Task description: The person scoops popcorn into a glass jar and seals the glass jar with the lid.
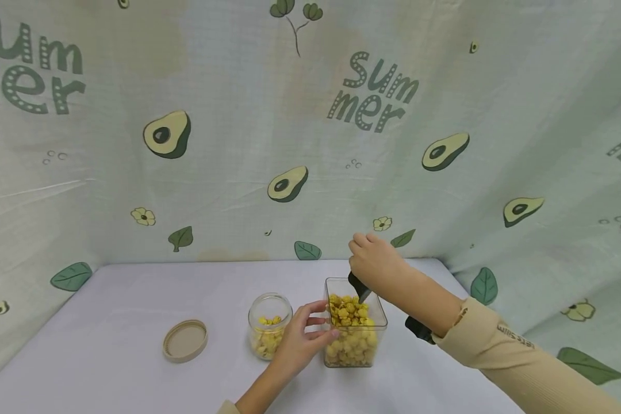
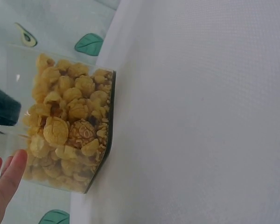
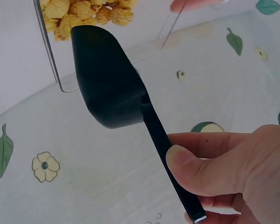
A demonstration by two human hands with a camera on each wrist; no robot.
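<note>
My right hand [image 1: 378, 261] pinches the black scoop [image 3: 109, 79] over the clear container [image 1: 375, 313] of popcorn [image 1: 351, 345], right of the jar [image 1: 270, 299], while my left hand [image 1: 302, 336], fingers spread at the container's left side, seems placed to steady it.

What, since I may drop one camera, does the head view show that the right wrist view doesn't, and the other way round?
Only the head view shows the jar and the lid. Only the right wrist view shows the thumb on the handle of the scoop. Both show the box, its popcorn, the scoop, the right hand, some of the left hand and the printed cloth.
</note>
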